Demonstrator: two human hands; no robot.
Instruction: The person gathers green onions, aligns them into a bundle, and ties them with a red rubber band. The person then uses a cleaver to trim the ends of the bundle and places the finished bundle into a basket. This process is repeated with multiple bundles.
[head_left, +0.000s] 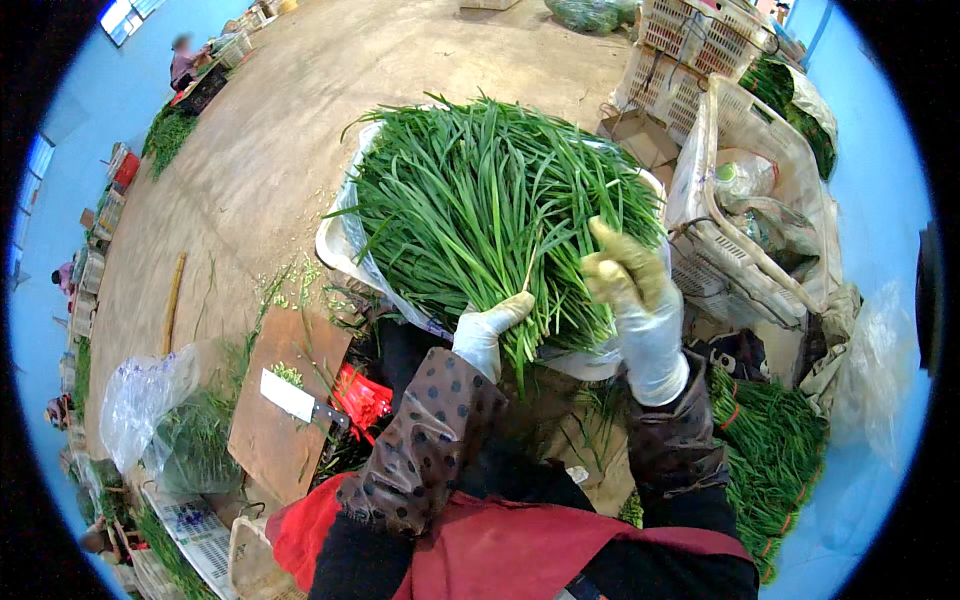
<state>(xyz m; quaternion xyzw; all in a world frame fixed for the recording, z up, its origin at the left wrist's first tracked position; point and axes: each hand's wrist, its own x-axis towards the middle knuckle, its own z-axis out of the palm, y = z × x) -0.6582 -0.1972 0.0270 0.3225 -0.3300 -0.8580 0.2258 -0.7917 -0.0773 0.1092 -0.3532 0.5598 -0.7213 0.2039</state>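
A large heap of long green leaves, which look like garlic chives (465, 187), fills a white plastic crate (330, 244) lined with clear film. My left hand (484, 334), in a white glove with a soiled thumb, grips a bunch of chives (517, 330) by the pale stem ends at the crate's near edge. One dry yellowish leaf stands out by that thumb. Over the right side of the heap hovers my right hand (634, 300), gloved too and yellow-stained at the fingers. Its fingers are partly bent and spread, slightly blurred, with nothing visible in them.
A cleaver (289, 395) lies on a wooden board (262, 450) at left, beside red ties (364, 397). White crates (757, 202) stand at right, above bundled greens (780, 457). A clear plastic bag (142, 405) and a yellow stick (174, 300) lie left. A person (182, 64) sits far off.
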